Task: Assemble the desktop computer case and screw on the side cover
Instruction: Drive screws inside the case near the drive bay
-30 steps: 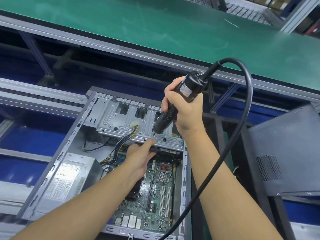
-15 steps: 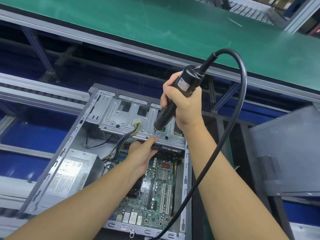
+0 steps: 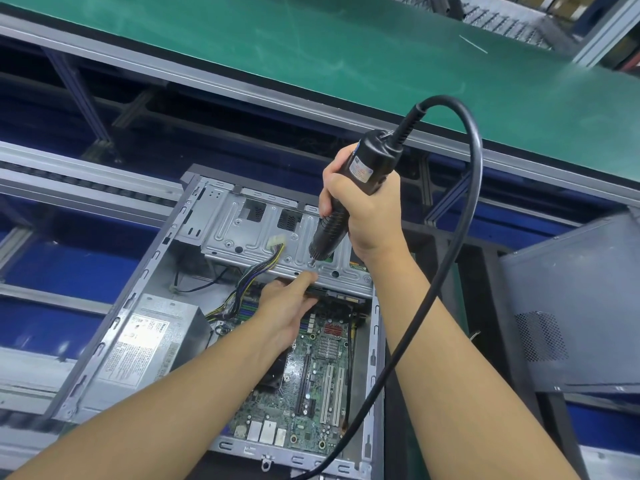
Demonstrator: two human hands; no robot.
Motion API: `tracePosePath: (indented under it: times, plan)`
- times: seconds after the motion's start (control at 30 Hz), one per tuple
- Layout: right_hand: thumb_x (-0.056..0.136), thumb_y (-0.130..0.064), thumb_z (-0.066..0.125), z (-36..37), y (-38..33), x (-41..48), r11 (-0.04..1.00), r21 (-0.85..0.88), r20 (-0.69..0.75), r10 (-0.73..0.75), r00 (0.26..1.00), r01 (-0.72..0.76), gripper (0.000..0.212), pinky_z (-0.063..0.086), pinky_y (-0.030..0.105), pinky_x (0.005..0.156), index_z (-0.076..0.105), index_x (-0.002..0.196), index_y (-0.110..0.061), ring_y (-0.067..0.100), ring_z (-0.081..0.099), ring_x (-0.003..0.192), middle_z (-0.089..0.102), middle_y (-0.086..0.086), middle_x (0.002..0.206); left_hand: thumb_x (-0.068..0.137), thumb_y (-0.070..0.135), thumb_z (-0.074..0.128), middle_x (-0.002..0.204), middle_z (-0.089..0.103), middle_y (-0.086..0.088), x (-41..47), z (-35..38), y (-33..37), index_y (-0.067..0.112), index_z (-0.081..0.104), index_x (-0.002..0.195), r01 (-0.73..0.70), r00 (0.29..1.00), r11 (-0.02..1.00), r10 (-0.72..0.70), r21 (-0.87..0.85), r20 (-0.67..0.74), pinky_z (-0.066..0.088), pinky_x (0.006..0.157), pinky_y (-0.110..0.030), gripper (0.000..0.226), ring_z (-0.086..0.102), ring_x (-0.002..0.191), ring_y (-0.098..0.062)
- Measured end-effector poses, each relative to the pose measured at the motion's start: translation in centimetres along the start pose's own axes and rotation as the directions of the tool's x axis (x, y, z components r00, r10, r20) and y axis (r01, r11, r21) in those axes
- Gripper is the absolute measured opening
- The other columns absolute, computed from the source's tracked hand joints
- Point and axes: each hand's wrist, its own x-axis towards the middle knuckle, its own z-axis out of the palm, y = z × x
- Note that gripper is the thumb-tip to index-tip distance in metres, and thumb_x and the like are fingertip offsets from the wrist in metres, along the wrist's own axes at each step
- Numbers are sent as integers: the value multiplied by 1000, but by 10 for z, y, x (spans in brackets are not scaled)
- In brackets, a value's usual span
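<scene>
Head view: the right hand is wrapped around a black corded electric screwdriver, its tip planted on the silver metal drive cage inside the open grey desktop computer case. The left hand pinches the cage's near lip, thumb on top. A dark grey perforated side cover leans just right of the case.

Background stuff: a green tabletop runs across the top, with a thin white sliver lying on it toward the right. An aluminium rail edges its near side, with struts underneath. Blue panels sit lower left, below grey rails. Top right there's a wire mesh rack, pretty blurry.
</scene>
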Motion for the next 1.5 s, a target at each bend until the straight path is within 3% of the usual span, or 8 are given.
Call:
tracePosePath:
  times: [0.23, 0.4, 0.67, 0.87, 1.07, 1.2, 1.33, 1.5]
  plan:
    - [83, 5, 56, 1, -2, 0, 998, -58, 0, 26, 1000, -26, 7, 51, 40, 62, 58, 80, -2, 31, 51, 53, 56, 16, 63, 82, 6, 76, 110, 61, -18, 1, -1, 0, 14, 42, 87, 12, 1000, 1000, -12, 12, 1, 52, 92, -33, 36, 65, 99, -22]
    - [82, 6, 57, 3, -6, -2, 998, -55, 13, 10, 1000, -10, 2, 49, 40, 61, 57, 84, 5, 27, 52, 52, 55, 30, 73, 81, 7, 76, 113, 62, -21, 1, -1, 0, 4, 44, 106, 10, 1000, 1000, -10, 7, 9, 52, 92, -33, 41, 66, 101, -25]
    - [84, 7, 56, 4, -5, -1, 998, -43, 14, 38, 999, -38, 14, 49, 40, 62, 57, 84, -7, 28, 51, 53, 56, 18, 67, 82, 6, 76, 125, 60, -26, 2, 0, 0, -1, 44, 120, 19, 1000, 999, -19, 25, 4, 50, 103, -41, 49, 63, 114, -32]
    - [85, 3, 57, 3, -4, 0, 995, -90, 15, 51, 999, -49, 11, 51, 39, 64, 56, 80, -6, 29, 52, 54, 56, 8, 58, 83, 6, 75, 124, 60, -27, -2, 0, 1, 4, 45, 104, 20, 1000, 999, -20, 32, 10, 50, 103, -40, 37, 65, 105, -28]
    - [84, 5, 57, 5, -9, -3, 998, -61, 32, 33, 999, -31, 14, 50, 43, 63, 58, 89, -8, 27, 53, 54, 58, 21, 77, 82, 6, 76, 126, 58, -27, -2, 1, 1, -1, 41, 123, 17, 1000, 999, -17, 36, 3, 50, 102, -41, 54, 63, 111, -30]
    - [82, 5, 56, 5, -12, -4, 996, -82, 38, 21, 999, -17, 14, 51, 38, 65, 60, 86, -8, 25, 53, 51, 58, 29, 80, 82, 5, 75, 114, 63, -24, -2, 0, 1, -1, 46, 115, 17, 1000, 999, -18, 32, 11, 51, 100, -41, 44, 66, 97, -27]
    - [82, 6, 57, 4, -10, -3, 997, -67, 32, 28, 999, -26, 7, 50, 36, 65, 59, 88, 1, 25, 53, 51, 59, 20, 74, 83, 6, 75, 120, 60, -24, -3, 0, 1, 0, 43, 119, 14, 1000, 999, -14, 31, 11, 51, 101, -41, 49, 64, 109, -30]
    - [83, 6, 57, 0, -12, -8, 1000, -28, -9, 6, 1000, -7, 11, 48, 38, 62, 58, 85, -5, 34, 50, 52, 54, 21, 66, 88, 16, 74, 103, 65, -13, -7, 1, 4, 11, 47, 91, -11, 999, 998, 9, 65, 41, 53, 96, -37, 27, 66, 91, -17]
